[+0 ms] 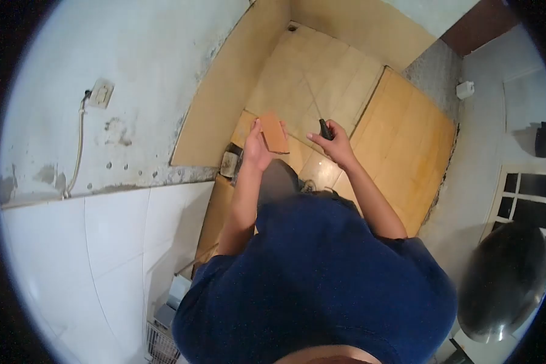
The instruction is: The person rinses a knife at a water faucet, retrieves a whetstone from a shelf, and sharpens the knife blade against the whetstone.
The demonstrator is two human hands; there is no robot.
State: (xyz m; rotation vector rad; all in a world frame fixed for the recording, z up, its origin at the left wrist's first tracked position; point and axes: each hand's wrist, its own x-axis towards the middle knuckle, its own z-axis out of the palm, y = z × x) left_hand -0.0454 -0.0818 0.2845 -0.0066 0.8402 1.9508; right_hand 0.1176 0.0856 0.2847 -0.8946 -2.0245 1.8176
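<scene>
My left hand (259, 147) is closed around the edges of a flat, orange-brown rectangular block (275, 133), its broad face turned up. I cannot tell what the block is made of. Over to the right, my right hand (335, 144) grips the black handle of a thin-bladed tool (325, 128). A long, slim, greyish blade or shaft points from the handle away from me; its exact kind is unclear. The block and the tool are apart, both held in the air over the tan tiled floor (321, 67).
A wall socket with a plugged-in cable (80, 145) is on the left wall. A raised tan slab (400, 145) lies right of my hands. A dark wok-like pan (503, 282) is at lower right, a wire rack (161, 344) at lower left, a small white container (465, 90) far right.
</scene>
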